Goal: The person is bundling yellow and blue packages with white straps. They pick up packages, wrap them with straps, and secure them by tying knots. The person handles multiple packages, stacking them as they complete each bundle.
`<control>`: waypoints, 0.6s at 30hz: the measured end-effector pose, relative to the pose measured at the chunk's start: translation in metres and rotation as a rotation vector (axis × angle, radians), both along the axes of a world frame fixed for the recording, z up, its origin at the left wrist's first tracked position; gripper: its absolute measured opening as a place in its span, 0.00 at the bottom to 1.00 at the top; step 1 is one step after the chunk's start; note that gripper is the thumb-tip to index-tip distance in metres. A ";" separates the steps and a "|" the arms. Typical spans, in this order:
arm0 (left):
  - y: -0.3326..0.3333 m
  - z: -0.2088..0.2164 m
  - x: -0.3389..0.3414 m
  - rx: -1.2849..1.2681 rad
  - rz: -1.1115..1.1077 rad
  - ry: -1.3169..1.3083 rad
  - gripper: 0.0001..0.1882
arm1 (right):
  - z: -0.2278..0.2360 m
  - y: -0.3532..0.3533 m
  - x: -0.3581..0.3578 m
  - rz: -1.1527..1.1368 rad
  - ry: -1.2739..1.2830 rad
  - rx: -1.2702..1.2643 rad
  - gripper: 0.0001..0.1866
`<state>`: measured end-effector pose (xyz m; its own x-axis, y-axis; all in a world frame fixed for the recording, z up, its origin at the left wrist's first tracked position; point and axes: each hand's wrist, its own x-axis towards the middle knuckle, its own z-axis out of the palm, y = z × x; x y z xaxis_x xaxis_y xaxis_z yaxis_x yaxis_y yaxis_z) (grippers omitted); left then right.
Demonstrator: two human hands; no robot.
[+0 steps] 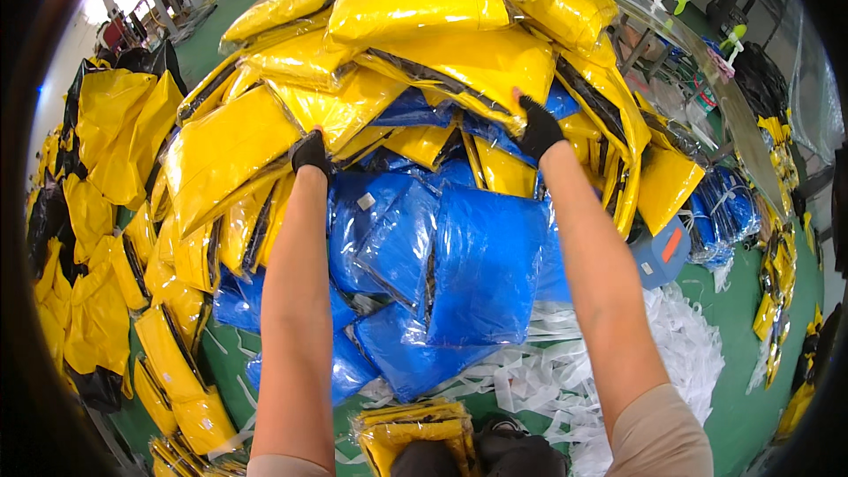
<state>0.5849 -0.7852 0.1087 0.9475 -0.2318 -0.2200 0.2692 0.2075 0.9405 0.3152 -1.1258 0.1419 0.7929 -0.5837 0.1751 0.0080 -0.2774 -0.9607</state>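
Both grips: can't make out
Your L hand (311, 154): by L yel. pkg (231, 146), R edge
Your R hand (538, 129): at upper yel. pkg (468, 66), near edge

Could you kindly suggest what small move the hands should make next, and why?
I would probably settle the right hand more fully on the wide yellow packet before moving it: the fingers are only at its lower edge, and another yellow packet overlaps its top, so a fuller grip might be steadier.

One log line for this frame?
left hand: at yellow packet | right hand: at another yellow packet | between: blue packets | floor: white strips
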 end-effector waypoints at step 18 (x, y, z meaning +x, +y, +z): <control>0.393 -0.172 -0.376 0.427 -0.388 0.136 0.13 | -0.006 0.217 -0.229 0.434 0.544 0.416 0.37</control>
<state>0.2092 -0.3919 -0.0628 0.7679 -0.4196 -0.4840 0.3741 -0.3196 0.8706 0.0857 -0.9090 0.1362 0.8753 -0.1372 -0.4638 -0.4651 0.0241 -0.8849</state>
